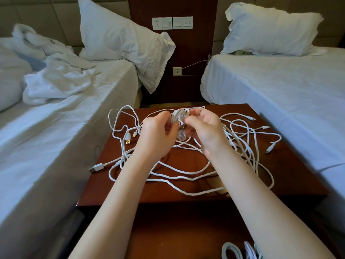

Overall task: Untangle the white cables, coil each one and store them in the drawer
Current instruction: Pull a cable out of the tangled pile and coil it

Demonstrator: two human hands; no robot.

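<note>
Coiled white cables (230,250) lie at the bottom edge, nearest the viewer, in what seems to be the open drawer (177,240), though the frame cuts them off. Beyond them both forearms reach over the dark wooden surface (168,193).

Of writing, only a dark mark shows on the crumpled white garment (50,41) on the left bed (56,128); it is too small to read.

The left hand (158,135) grips a small coil (179,115), its fingers (167,116) curled round the coil's left side. The right hand (205,131) meets it from the other side, with its fingers (188,120) bent and pinching a turn of the same coil. The coil is held above the far half of the surface, standing roughly upright with its long axis near vertical and a loop hanging below the hands.

Loose white cables (179,176) sprawl in a tangle across the surface under the arms. One USB plug (95,167) hangs off the left edge, pointing left, and smaller connectors (269,147) lie on the right side.
</note>
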